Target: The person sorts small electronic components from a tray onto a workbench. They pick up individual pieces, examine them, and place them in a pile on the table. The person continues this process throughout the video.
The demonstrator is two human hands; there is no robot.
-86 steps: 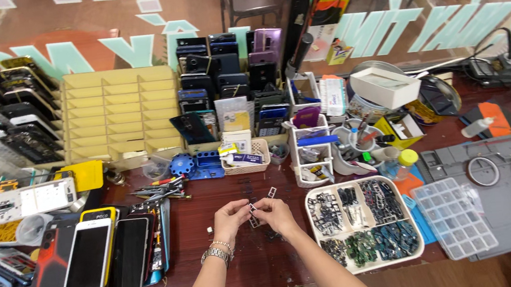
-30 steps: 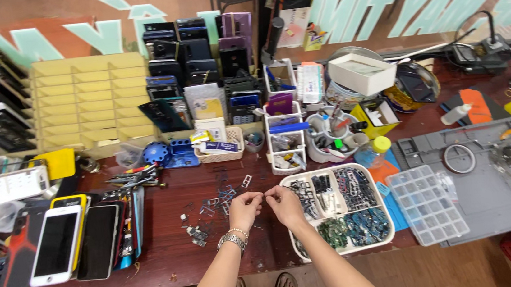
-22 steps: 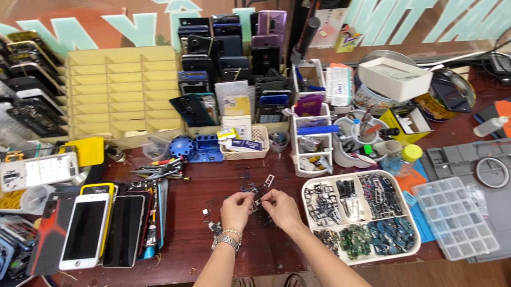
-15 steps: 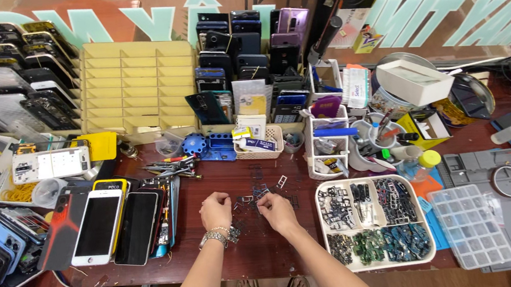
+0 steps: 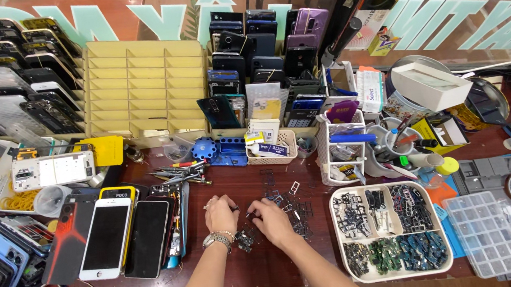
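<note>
My left hand (image 5: 221, 215) and my right hand (image 5: 271, 219) rest close together on the dark wooden table (image 5: 234, 177), fingertips almost meeting over a scatter of small dark metal tray parts (image 5: 286, 204). Each hand pinches at these tiny pieces; what exactly sits between the fingers is too small to tell. A metal watch (image 5: 218, 238) is on my left wrist. More of the small parts lie under my left wrist (image 5: 244, 240).
A white sectioned tray (image 5: 393, 260) of sorted small parts lies to the right, with a clear compartment box (image 5: 488, 233) beyond it. Phones (image 5: 108, 237) lie flat at left. A yellow slotted rack (image 5: 145, 88), upright phones (image 5: 258, 43), tweezers (image 5: 177, 175) and tool cups (image 5: 383, 143) stand behind.
My hands have come down from holding a small frame-shaped part above the table to the pile on the surface. The camera has tilted and shifted, so the scene sits differently in view.
</note>
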